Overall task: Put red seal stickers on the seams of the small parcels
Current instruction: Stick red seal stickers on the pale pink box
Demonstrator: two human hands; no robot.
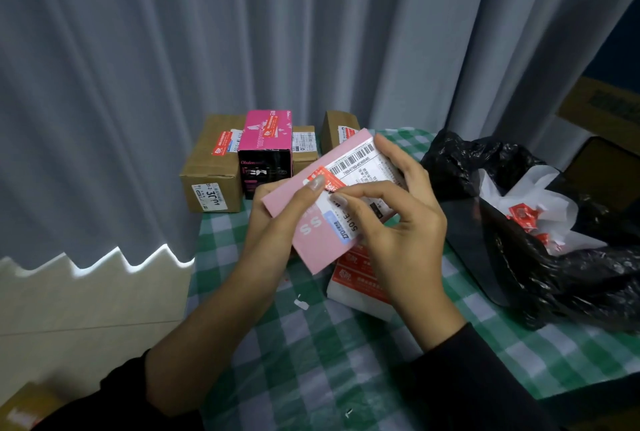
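1. Above the middle of the checked table (311,361): left hand (277,230). It grips the pink parcel (318,247) from beneath its left end, with the thumb laid on top at the red seal sticker (327,178). This is judged to steady the parcel and pin the seal.
2. Right hand (401,223). The fingers are curled over the parcel's far edge and the thumb tip presses at the sticker's lower end, apparently rubbing it flat.
3. Red seal sticker. It lies across the corner of the white shipping label (363,166) and the pink face. Whether a seam runs under it cannot be told.
4. Pink parcel. Held tilted and clear of the table, label face up, so both thumbs can bear on it.
5. Sticker sheets (360,278). They lie on the table directly under the parcel, handy for the next seal.
6. Black plastic bag (519,275), at the right edge. It is open and holds white backing paper (540,195) and red scraps, likely waste.
7. Far-left corner. A large cardboard box (211,171), a pink-and-black box (266,143) and two smaller cardboard boxes are grouped together. The first two already bear red seals and are judged done.
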